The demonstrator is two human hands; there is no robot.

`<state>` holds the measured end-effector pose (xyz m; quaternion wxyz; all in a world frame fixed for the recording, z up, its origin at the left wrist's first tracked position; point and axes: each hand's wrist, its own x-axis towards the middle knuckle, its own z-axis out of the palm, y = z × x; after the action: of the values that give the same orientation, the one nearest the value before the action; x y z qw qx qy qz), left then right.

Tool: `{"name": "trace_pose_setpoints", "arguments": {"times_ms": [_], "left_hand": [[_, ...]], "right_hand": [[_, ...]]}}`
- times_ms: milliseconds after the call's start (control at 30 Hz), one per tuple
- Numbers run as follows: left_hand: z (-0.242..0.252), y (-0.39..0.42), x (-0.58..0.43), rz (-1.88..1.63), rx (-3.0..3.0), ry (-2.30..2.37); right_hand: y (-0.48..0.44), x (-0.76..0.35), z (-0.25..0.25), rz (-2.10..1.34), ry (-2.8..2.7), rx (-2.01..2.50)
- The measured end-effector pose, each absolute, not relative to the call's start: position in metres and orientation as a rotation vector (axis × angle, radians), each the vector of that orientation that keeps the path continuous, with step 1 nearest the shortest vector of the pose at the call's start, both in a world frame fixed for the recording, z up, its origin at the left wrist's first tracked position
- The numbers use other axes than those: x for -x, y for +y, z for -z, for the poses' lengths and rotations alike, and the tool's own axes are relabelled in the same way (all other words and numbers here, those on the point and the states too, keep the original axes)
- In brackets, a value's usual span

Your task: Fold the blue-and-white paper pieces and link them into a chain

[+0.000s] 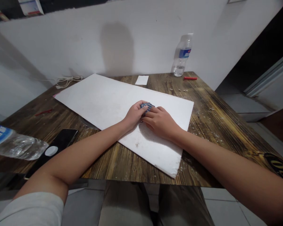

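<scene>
A large white sheet (103,97) lies across the wooden table (212,110). On it sits a small blue patterned object (147,106), mostly covered by my fingers. My left hand (133,115) curls round its left side, fingers closed on it. My right hand (159,121) presses on it from the right, fingers bent over it. What the object is stays unclear.
A clear water bottle (182,56) stands at the back right beside a red pen (190,78) and a small white paper (141,80). Another bottle (16,143) lies at the left edge by a black phone (58,145). A white cord (67,80) lies at the back left.
</scene>
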<state>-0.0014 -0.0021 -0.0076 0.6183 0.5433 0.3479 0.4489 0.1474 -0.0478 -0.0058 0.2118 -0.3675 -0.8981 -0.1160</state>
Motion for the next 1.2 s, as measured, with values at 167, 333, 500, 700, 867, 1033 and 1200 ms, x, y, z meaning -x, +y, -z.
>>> {"name": "trace_pose_setpoints", "arguments": {"times_ms": [167,333,500,700,867,1033,1200], "left_hand": [[0.0069,-0.0024,0.0013,-1.01,-1.265,0.819],[0.0079,-0.0018,0.0015,-1.007,-1.289,0.824],[0.0072,-0.0023,0.0014,-1.014,-1.303,0.833],[0.0056,-0.0027,0.0008,-1.004,-1.299,0.837],[0.0064,-0.003,0.0011,-1.008,-1.301,0.836],[0.0053,-0.0035,0.0016,-1.008,-1.291,0.856],[0.0057,-0.0027,0.0014,-1.0,-1.294,0.845]], "right_hand": [[-0.0461,-0.1481,0.0088,0.313,-2.486,1.006],[-0.0458,-0.1481,0.0094,0.295,-2.485,1.006],[-0.0459,-0.148,0.0091,0.302,-2.494,1.016],[-0.0461,-0.1477,0.0084,0.279,-2.496,1.021],[-0.046,-0.1478,0.0093,0.263,-2.487,1.007],[-0.0461,-0.1479,0.0098,0.279,-2.489,1.008],[-0.046,-0.1479,0.0094,0.286,-2.507,1.02]]}}
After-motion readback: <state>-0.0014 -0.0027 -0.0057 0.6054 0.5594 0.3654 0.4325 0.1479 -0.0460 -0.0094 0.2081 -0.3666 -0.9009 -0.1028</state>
